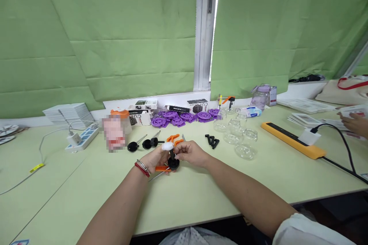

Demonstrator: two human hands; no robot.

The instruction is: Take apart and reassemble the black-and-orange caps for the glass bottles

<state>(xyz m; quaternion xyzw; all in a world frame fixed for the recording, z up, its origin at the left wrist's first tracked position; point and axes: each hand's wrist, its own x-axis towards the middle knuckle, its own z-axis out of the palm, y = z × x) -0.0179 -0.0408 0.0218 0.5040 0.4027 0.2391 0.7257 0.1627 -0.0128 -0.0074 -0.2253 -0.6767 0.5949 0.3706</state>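
Both hands meet over the middle of the pale green table (201,195). The left hand (153,159), with a red band and a metal bangle at the wrist, is curled around a small assembly: a black knob (173,163) with a short stem and a white cap (167,146) at the top. The right hand (191,153) closes its fingers on the same piece from the other side, pinching near the stem. An orange part (161,168) sits just under the left hand, touching the table, and a thin metal rod (156,176) pokes out below it.

Just behind the hands lies an orange clip (173,138). To its left are two black knobs on metal pins (143,144). To the right, near the right hand, lie a few black pegs (212,140), and beyond them a cluster of clear glass jars (240,138).

Further back, a heap of purple discs (184,117) lies beside some printed boxes (142,111). A white power strip (82,138) sits to the far left, and a yellow power strip (291,139) to the right with a black cable plugged in. At the right edge, another person's hand (355,124) rests on papers.
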